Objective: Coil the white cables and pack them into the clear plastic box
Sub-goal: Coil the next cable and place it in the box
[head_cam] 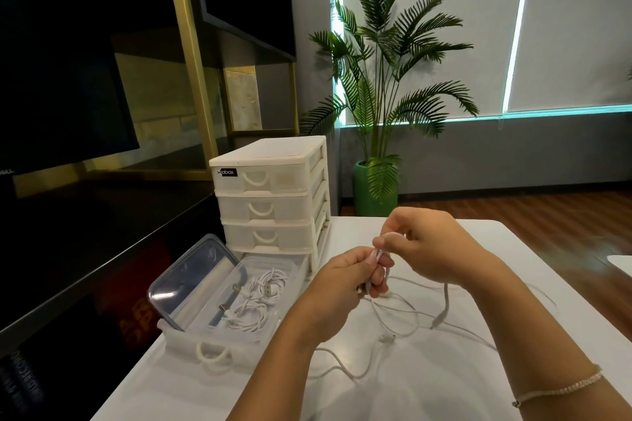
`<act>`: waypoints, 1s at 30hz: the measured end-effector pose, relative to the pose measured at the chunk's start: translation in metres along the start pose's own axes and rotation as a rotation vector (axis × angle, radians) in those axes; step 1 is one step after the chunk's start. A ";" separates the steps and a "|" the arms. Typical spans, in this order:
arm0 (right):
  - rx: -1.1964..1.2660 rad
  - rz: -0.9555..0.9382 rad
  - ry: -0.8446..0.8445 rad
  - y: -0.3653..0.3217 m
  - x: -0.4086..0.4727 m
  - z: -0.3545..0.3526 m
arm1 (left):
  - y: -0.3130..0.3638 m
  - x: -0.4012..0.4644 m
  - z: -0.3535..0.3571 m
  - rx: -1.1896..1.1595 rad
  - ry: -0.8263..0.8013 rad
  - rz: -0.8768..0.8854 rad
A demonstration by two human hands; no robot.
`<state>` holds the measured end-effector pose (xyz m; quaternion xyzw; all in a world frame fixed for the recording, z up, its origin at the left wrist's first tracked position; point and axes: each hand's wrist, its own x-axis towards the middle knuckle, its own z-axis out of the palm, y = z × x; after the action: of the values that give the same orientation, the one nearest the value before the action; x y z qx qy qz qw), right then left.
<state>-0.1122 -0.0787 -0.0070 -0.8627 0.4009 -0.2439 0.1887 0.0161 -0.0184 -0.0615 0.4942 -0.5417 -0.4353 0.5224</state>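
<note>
- A white cable (393, 311) is being coiled above the middle of the white worktop (427, 386); most of its length lies slack in loose loops on the worktop near and to the right of the hands.
- The left hand (345, 280) is curled round a small bundle of cable turns, with thumb and fingers pinching it upright.
- The right hand (424, 246) sits just beyond and above the left, its fingertips pinching the top of the loop, seemingly to lay on the next turn.
- Turns are best kept the same size and stacked flat in the left hand, so that the bundle does not spring open.
- Slack should be drawn in gently through the right hand; the loops on the worktop cross one another, so a knot could be pulled tight if the cable is tugged.
- A plug end (439, 318) lies at the right of the slack, and should be tucked in last.
- The clear plastic box (290, 270) stands open at the left, inside a pulled-out drawer (191, 342) of the white drawer unit (273, 195), its lid (191, 280) leaning on its left side.
- Two coiled cables (256, 301) already lie inside; the free room appears to be at the far right end.
</note>
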 end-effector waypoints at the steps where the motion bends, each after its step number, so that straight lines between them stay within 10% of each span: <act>1: 0.049 0.007 0.010 0.000 0.000 0.000 | 0.001 0.000 0.000 -0.052 -0.012 0.002; 7: 0.247 0.016 0.053 -0.003 0.001 0.006 | 0.004 -0.002 -0.001 -0.184 -0.027 0.028; 30: 0.361 0.236 0.071 -0.005 0.010 0.019 | -0.004 0.000 0.020 0.688 0.450 0.453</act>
<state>-0.0927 -0.0807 -0.0174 -0.7529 0.4553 -0.3181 0.3530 -0.0032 -0.0200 -0.0668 0.5900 -0.6221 0.0125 0.5145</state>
